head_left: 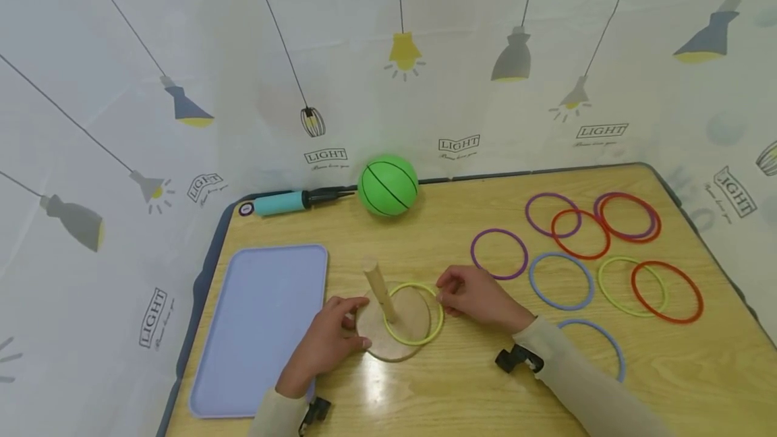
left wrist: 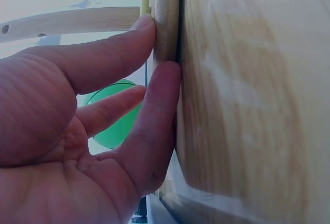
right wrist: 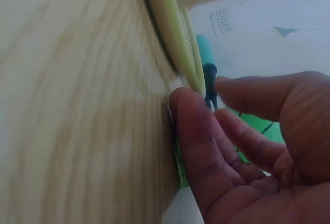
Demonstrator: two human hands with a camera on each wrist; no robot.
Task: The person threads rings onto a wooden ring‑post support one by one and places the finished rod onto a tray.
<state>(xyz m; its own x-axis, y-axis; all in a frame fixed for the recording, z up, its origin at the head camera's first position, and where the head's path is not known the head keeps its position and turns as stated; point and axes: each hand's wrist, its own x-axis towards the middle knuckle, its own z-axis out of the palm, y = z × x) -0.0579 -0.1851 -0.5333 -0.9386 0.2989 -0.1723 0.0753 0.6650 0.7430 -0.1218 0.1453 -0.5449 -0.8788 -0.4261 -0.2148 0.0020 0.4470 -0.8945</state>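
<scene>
A round wooden base [head_left: 371,337] with an upright wooden post [head_left: 376,285] stands on the table. On it lies a yellow-green ring [head_left: 419,342], which appears to go round the foot of the post. My left hand [head_left: 324,337] grips the left edge of the base, thumb and finger at its rim in the left wrist view. At the ring's right side is my right hand [head_left: 476,299], its fingers loosely bent. In the right wrist view its thumb stands apart from the ring, with the ring's end between thumb and forefinger. Whether the forefinger touches it I cannot tell.
To the left lies a lilac tray [head_left: 261,329]. A green ball [head_left: 388,185] and a turquoise hand pump [head_left: 280,203] are at the back. Several rings lie at right, among them a purple ring [head_left: 527,256], a blue ring [head_left: 591,288] and a red ring [head_left: 701,299].
</scene>
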